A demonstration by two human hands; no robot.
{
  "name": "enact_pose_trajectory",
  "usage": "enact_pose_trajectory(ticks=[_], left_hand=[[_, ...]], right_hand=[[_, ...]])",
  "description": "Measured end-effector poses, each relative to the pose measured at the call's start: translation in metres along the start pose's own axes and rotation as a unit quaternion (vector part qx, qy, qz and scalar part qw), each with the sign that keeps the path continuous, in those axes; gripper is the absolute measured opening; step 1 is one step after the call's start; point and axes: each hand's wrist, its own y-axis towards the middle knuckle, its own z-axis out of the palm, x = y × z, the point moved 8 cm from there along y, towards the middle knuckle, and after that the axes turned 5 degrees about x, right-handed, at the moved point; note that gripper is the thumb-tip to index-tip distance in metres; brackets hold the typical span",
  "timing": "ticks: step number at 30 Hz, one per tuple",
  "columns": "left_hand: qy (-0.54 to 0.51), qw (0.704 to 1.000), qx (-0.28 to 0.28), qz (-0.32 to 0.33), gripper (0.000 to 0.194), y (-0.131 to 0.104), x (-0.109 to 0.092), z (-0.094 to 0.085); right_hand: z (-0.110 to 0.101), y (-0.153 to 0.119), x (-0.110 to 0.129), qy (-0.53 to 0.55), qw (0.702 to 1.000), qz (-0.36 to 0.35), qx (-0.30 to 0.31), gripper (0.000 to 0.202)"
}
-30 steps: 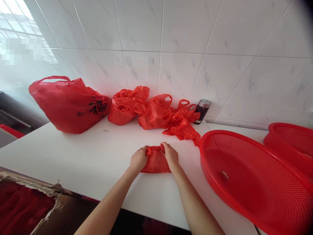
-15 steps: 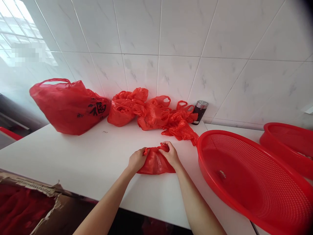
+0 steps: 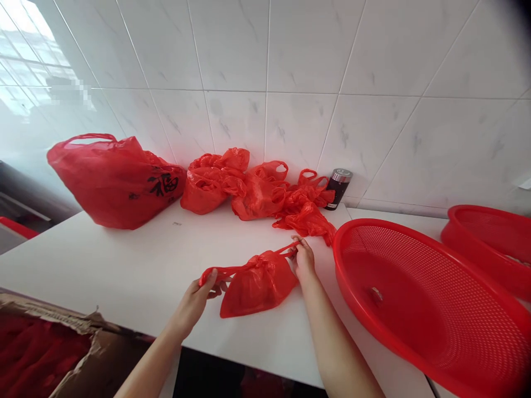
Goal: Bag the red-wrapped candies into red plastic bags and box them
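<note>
A small red plastic bag [image 3: 261,284] is stretched between my two hands over the white table [image 3: 136,276]. My left hand [image 3: 198,298] is closed on one handle, pulled out to the left. The other handle is gripped by my right hand [image 3: 303,258], close to the bag's upper right. Between the handles the bag's top is gathered, while its lower part hangs full and slightly tilted. What lies inside cannot be made out through the plastic.
Along the tiled wall stand a large red bag with black lettering [image 3: 120,188], several crumpled red bags [image 3: 261,190] and a black flask [image 3: 339,190]. At right are two red perforated baskets [image 3: 398,287]. A torn cardboard box [image 3: 93,354] with red material sits lower left.
My hands have spread apart, the left moving left and nearer, the right slightly right. The bag's handles are now pulled taut sideways, and its top is gathered.
</note>
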Motion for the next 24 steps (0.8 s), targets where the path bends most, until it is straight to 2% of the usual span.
enact_pose_trajectory(ticks=[2, 4, 6, 8, 9, 10, 12, 14, 15, 16, 18, 20, 22, 24], left_hand=[[-0.035, 0.999, -0.012, -0.024, 0.054, -0.004, -0.001, -0.009], [-0.010, 0.997, -0.078, 0.012, 0.050, -0.004, -0.018, -0.021], [0.089, 0.974, -0.174, 0.114, 0.046, -0.004, -0.051, -0.027], [0.218, 0.927, -0.210, 0.223, 0.037, -0.002, -0.083, -0.009], [0.277, 0.908, -0.186, 0.252, 0.033, 0.003, -0.092, 0.009], [0.326, 0.899, -0.139, 0.258, 0.031, 0.012, -0.094, 0.029], [0.384, 0.897, -0.033, 0.216, 0.030, 0.031, -0.086, 0.064], [0.397, 0.903, 0.034, 0.163, 0.028, 0.048, -0.077, 0.079], [0.392, 0.906, 0.048, 0.150, 0.025, 0.054, -0.077, 0.078], [0.383, 0.911, 0.053, 0.145, 0.023, 0.059, -0.082, 0.071], [0.363, 0.919, 0.055, 0.140, 0.023, 0.064, -0.098, 0.042], [0.344, 0.927, 0.049, 0.138, 0.026, 0.062, -0.119, 0.000], [0.336, 0.932, 0.021, 0.133, 0.029, 0.055, -0.137, -0.050], [0.324, 0.940, -0.011, 0.108, 0.034, 0.047, -0.145, -0.098]], right_hand=[[0.002, 0.000, -0.001, 0.011, 1.000, 0.017, 0.011, 0.030], [0.005, 0.000, -0.002, 0.021, 0.999, 0.030, 0.023, 0.032], [0.008, 0.000, -0.003, 0.031, 0.998, 0.038, 0.037, 0.033], [0.009, -0.001, -0.004, 0.038, 0.997, 0.039, 0.046, 0.034], [0.009, -0.001, -0.005, 0.041, 0.997, 0.039, 0.050, 0.035], [0.009, -0.001, -0.006, 0.043, 0.997, 0.039, 0.053, 0.035], [0.008, -0.002, -0.006, 0.049, 0.996, 0.042, 0.060, 0.036], [0.006, -0.003, -0.006, 0.058, 0.995, 0.045, 0.065, 0.036], [0.005, -0.003, -0.005, 0.062, 0.995, 0.047, 0.069, 0.037], [0.005, -0.004, -0.005, 0.065, 0.994, 0.050, 0.076, 0.038], [0.008, -0.003, -0.005, 0.061, 0.991, 0.063, 0.102, 0.042], [0.012, -0.003, -0.008, 0.032, 0.988, 0.077, 0.134, 0.044], [0.015, -0.002, -0.010, -0.007, 0.986, 0.079, 0.149, 0.043], [0.014, -0.001, -0.012, -0.035, 0.987, 0.072, 0.142, 0.041]])
